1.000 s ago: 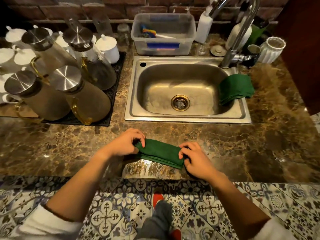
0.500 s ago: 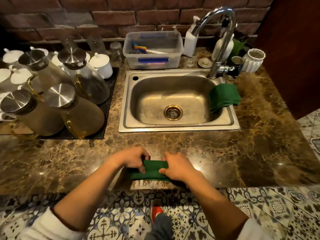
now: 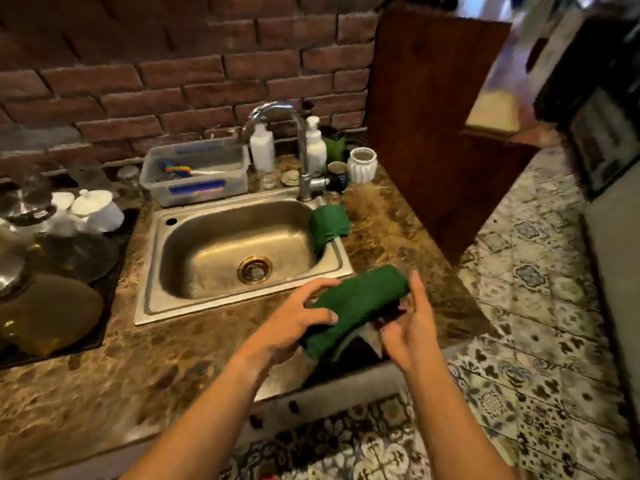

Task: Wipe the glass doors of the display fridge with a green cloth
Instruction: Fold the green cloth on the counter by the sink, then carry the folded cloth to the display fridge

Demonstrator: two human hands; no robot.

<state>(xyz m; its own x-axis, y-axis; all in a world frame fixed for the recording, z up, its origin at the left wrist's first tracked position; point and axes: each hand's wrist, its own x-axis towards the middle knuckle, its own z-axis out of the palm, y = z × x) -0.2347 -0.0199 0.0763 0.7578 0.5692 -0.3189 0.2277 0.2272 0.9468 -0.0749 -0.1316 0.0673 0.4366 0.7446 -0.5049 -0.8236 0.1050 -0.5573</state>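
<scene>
Head view, cloth: we find the folded green cloth (image 3: pixel 356 308) lifted over the counter edge (image 3: pixel 194 344), right of the sink (image 3: pixel 239 251).
Left hand (image 3: pixel 294 323): fingers curled on the cloth.
Right hand (image 3: pixel 408 327): fingers spread, palm cupping the far end.
Advice: we judge both hands should keep the fold tight before carrying.

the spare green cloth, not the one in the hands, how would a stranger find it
Find the steel sink in the brown marble counter. On its right rim, just below the chrome tap, a folded dark green cloth droops into the basin. Unlike the rolled green cloth, no hand touches it.
</scene>
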